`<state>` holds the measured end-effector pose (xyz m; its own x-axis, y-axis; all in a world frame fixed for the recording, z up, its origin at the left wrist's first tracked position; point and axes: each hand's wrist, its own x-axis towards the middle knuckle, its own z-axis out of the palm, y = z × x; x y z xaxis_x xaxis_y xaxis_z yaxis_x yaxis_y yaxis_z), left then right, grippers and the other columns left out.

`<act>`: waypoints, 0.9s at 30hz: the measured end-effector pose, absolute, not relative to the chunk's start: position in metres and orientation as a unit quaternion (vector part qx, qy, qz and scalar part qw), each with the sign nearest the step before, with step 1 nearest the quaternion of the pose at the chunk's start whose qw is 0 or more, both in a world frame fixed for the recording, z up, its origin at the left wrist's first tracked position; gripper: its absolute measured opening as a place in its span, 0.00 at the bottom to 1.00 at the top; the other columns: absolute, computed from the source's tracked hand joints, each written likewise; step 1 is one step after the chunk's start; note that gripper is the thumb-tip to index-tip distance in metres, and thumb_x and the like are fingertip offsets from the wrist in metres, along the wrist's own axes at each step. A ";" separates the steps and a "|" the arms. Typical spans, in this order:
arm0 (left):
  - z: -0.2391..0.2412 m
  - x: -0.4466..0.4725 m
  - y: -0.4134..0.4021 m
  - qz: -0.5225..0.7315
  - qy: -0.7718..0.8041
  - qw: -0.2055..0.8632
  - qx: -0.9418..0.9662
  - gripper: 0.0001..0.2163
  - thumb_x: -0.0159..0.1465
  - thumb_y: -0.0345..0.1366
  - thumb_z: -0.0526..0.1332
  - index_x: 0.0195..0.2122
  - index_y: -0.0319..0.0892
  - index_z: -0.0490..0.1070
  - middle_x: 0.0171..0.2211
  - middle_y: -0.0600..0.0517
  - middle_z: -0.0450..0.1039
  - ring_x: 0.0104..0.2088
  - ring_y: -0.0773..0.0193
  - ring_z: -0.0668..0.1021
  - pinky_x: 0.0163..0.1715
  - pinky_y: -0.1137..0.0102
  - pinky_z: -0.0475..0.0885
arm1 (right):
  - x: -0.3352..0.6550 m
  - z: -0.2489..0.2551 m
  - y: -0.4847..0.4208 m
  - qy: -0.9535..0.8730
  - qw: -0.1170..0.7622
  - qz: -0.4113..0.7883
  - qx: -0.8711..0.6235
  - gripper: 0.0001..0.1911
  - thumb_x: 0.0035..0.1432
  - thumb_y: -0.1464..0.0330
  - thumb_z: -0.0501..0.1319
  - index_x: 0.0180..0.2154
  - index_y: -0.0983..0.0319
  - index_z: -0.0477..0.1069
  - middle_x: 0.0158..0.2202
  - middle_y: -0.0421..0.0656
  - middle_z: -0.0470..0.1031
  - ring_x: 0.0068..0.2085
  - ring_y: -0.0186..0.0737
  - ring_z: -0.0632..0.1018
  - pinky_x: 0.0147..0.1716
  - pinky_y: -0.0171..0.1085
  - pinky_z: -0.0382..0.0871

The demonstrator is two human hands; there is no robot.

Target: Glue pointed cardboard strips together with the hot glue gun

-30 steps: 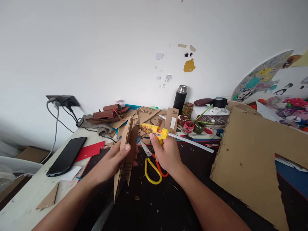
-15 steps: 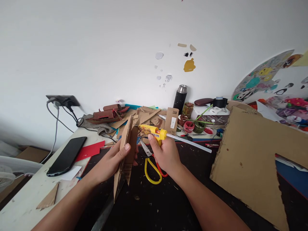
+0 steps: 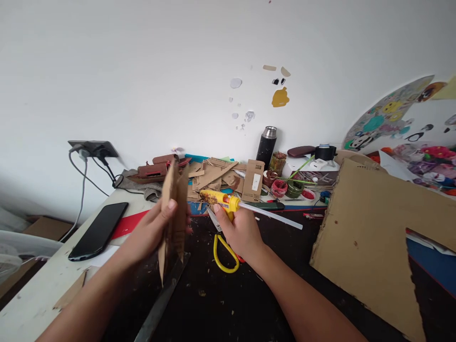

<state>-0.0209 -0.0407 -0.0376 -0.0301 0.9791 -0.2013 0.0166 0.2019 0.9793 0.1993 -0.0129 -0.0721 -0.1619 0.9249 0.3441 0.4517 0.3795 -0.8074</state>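
Upright in my left hand [image 3: 155,230] is a folded or joined cardboard piece [image 3: 166,242], pointed at its lower end and slightly blurred. The thumb presses on its near face and fingertips show beyond the far one. My right hand [image 3: 244,235] grips a yellow glue gun [image 3: 217,198], whose stained nozzle points left towards the cardboard, with a gap between. A long clear glue stick [image 3: 272,216] sticks out of its back. Under the right hand lie scissors [image 3: 226,254] with yellow and red handles, partly hidden. A long metal blade or ruler [image 3: 162,301] lies below the cardboard.
A large cardboard sheet [image 3: 363,247] lies at right. Cardboard scraps [image 3: 213,173], a brown model boat [image 3: 153,172], paint pots [image 3: 279,188] and a black flask [image 3: 267,146] line the back. A phone [image 3: 99,232] and red paper [image 3: 128,224] are at left.
My left hand has shifted left with the cardboard, away from the nozzle. The glue gun has moved slightly left and down. A gap has opened between them.
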 end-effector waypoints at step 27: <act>-0.043 -0.055 -0.032 0.542 0.503 0.584 0.336 0.29 0.65 0.62 0.62 0.47 0.37 0.79 0.37 0.42 0.85 0.36 0.49 0.87 0.37 0.61 0.83 | 0.183 -0.095 -0.022 -0.924 0.121 0.154 -0.329 0.21 0.62 0.49 0.70 0.44 0.59 0.79 0.39 0.43 0.82 0.43 0.46 0.79 0.38 0.39 0.64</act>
<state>-0.0550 -0.0324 -0.0428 -0.0927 0.9704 -0.2231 -0.2956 0.1871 0.9368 0.1829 -0.0217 -0.0947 -0.7544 0.6448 0.1229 0.5702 0.7365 -0.3639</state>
